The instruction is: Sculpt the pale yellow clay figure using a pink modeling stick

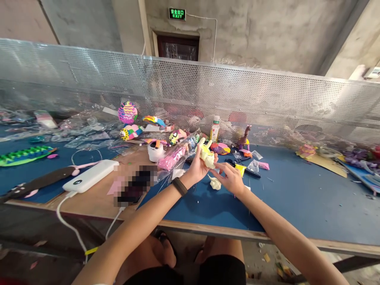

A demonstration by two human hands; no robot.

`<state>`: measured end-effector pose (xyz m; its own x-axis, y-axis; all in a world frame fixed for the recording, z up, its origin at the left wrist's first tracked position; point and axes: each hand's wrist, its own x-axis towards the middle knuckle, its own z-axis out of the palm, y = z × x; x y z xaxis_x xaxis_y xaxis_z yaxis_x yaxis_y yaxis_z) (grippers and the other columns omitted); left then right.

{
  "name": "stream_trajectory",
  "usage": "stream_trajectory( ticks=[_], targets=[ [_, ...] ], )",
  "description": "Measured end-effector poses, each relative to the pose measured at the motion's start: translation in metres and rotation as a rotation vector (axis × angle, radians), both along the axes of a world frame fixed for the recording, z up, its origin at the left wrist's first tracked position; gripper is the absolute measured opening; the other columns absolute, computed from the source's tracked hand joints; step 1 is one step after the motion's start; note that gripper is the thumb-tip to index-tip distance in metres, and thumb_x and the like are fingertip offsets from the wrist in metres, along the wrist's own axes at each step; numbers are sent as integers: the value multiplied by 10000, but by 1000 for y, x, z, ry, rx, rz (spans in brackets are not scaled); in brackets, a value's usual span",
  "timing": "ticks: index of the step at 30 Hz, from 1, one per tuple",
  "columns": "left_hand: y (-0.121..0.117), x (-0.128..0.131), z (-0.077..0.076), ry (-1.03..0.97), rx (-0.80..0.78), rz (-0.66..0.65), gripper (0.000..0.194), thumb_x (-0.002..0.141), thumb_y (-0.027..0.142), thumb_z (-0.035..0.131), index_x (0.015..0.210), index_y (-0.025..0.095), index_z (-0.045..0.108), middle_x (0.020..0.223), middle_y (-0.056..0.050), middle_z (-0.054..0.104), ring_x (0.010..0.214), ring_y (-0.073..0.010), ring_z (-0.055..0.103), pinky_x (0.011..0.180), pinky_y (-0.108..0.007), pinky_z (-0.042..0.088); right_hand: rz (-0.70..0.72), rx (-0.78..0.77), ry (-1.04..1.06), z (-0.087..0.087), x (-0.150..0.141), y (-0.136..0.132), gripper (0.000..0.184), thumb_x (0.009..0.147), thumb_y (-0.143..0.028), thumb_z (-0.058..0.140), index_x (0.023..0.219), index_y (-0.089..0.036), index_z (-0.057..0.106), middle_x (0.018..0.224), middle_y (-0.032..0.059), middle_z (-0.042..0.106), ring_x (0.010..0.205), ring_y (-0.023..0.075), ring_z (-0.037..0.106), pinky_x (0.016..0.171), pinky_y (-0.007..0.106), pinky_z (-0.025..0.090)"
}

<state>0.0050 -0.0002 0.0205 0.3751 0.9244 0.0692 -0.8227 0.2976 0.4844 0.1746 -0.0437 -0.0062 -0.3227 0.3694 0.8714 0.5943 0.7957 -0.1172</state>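
– Holding what in the left hand [198,170]?

– Cradling a pale yellow figure [208,155], raised above the blue-topped bench [291,190], with the grip of that hand closed around the lower part and two prongs pointing up and away.

– And doing what with the right hand [230,177]?

– Reaching in from the side, with bent fingers at the lower end of the same figure; perhaps pinching the edge, but too small in view to tell how far closed in grip.

– Seen just below the hands?

– Lying on the bench, a pale yellow lump [215,182], apart from the figure.

– Pictured beyond?

– Standing upright near the perforated metal screen [261,99], a bottle [214,130] with a pale cap. Set out to its left, a white tub [156,152] and a round, many-colored piece [127,112]. Placed to the right of the hands, a yellow packet [240,170] and a pink packet [263,166].

– Noted on the near left?

– Resting on a brown board [102,200], a white power bank [90,176] with cable attached, and beside it a phone [136,188], blurred over. Photographed farther left, a long green piece [25,155] with raised bumps.
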Motion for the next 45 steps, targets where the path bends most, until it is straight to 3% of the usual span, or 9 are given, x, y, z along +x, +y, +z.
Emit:
stream_trajectory(
  ticks=[6, 9, 12, 19, 25, 29, 36, 40, 45],
  targets=[
    [6, -15, 4, -13, 18, 9, 409, 1074, 482, 527, 1285, 159, 665, 805, -52, 753, 766, -195, 768, 877, -386, 678, 58, -481, -142, 7, 19, 2, 412, 900, -535, 809, 1162, -227, 729, 991, 60, 782, 868, 219, 736, 796, 340, 597],
    [6, -22, 6, 21, 34, 15, 366, 1057, 456, 529, 1144, 141, 694, 791, -72, 743, 727, -195, 753, 839, -386, 681, 105, -665, -358, 8, 32, 5, 556, 802, -539, 889, 1257, -242, 769, 1275, 114, 741, 1149, 298, 714, 1017, 430, 558],
    [2, -22, 7, 31, 68, 9, 356, 1035, 463, 551, 1081, 138, 691, 783, -72, 728, 669, -181, 728, 744, -343, 676, 140, -809, -398, 5, 36, 10, 609, 818, -549, 877, 1345, -266, 764, 1278, 102, 724, 1121, 278, 718, 1036, 412, 544],
    [-11, -5, -4, 99, 35, -149, 347, 981, 462, 614, 1127, 152, 669, 783, -64, 711, 636, -174, 705, 610, -276, 634, 247, -774, -326, -8, 29, 19, 466, 913, -540, 801, 1261, -230, 807, 1120, 96, 779, 976, 248, 728, 930, 368, 551],
    [-15, 9, -27, 172, 3, -230, 392, 982, 460, 601, 1200, 142, 670, 828, -88, 730, 664, -200, 715, 746, -399, 675, -17, -798, -364, -4, 33, 17, 515, 779, -607, 892, 1066, -198, 769, 1014, 88, 781, 927, 268, 719, 807, 327, 519],
    [-12, 10, -34, 204, 10, -204, 355, 973, 458, 629, 1161, 161, 681, 839, -88, 741, 682, -206, 723, 758, -393, 671, 77, -915, -346, -2, 39, 18, 442, 864, -628, 800, 893, -191, 738, 780, 30, 748, 700, 190, 668, 663, 273, 445],
    [-5, 10, -39, 301, -30, -211, 359, 994, 467, 614, 1119, 137, 681, 762, -68, 706, 607, -172, 698, 661, -295, 640, 275, -1106, -325, 8, 48, 21, 510, 932, -680, 683, 965, -185, 802, 713, 23, 747, 616, 146, 605, 597, 250, 420],
    [-4, 14, -44, 352, -37, -163, 364, 984, 458, 623, 1134, 131, 681, 726, -60, 698, 574, -164, 682, 604, -264, 612, 276, -1129, -170, 19, 69, 26, 602, 945, -733, 626, 771, -163, 706, 635, 16, 666, 532, 114, 498, 514, 253, 356],
    [-4, 4, -25, 323, -12, -1, 280, 964, 394, 632, 1090, 147, 668, 705, -43, 687, 556, -164, 666, 588, -288, 623, 327, -1206, -27, 20, 74, 28, 583, 902, -757, 667, 797, -183, 668, 607, -12, 604, 507, 113, 478, 494, 257, 373]
  ],
)
